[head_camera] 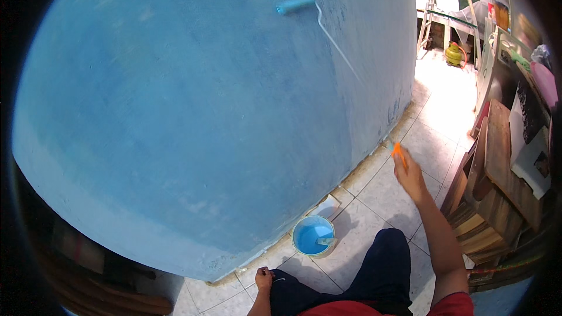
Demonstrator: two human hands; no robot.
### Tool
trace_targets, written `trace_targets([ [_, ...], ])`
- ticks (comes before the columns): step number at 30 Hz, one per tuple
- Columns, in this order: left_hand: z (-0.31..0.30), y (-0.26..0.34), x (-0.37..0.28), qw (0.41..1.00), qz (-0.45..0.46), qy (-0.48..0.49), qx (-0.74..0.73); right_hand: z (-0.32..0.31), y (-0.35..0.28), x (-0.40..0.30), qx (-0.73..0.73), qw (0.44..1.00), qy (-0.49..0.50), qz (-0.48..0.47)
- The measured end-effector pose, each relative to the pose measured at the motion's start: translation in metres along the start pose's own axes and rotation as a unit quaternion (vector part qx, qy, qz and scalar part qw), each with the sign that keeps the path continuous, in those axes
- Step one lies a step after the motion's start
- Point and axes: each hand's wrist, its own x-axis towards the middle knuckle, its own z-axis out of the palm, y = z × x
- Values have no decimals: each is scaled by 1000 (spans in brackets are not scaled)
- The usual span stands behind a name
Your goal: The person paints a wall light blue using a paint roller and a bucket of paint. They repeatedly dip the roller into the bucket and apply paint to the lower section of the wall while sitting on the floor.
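Note:
My right hand point(409, 177) grips an orange handle point(398, 154) to the right of the wall's foot. Higher up, a paint roller point(296, 5) coated in light blue lies against the blue-painted wall point(197, 109). Its thin pale rod point(336, 44) slopes down toward the handle, and its lower stretch fades from sight against the wall. My left hand point(264, 279) hangs beside my left thigh, fingers curled, with nothing visible in them. On the floor by the wall stands a bucket of blue paint point(309, 238), with a flat pale piece point(326, 241) at its inner right side.
A white scrap point(326, 207) lies behind the bucket on the tiled floor point(369, 202). Wooden boards and panels point(496, 153) are stacked close on my right. Farther off are a stepladder point(428, 13) and a yellow-green gas cylinder point(453, 55). Dark rounded forms point(127, 296) sit at lower left.

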Motion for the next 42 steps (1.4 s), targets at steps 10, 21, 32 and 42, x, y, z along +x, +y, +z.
trace_targets([
  [10, 4, 4, 1, 1000, 26, -7, 5, 35, 100, -76, -3, 999, 17, -35],
  [21, 57, 78, -15, 973, 21, -173, -151, -24, -88, 91, 71, 996, 35, -34],
  [32, 90, 101, -11, 966, 9, -193, -172, 3, 39, -11, -36, 999, -21, 29],
  [42, 88, 117, -18, 970, 43, -201, -130, 14, 123, -143, -47, 991, -37, 120],
])
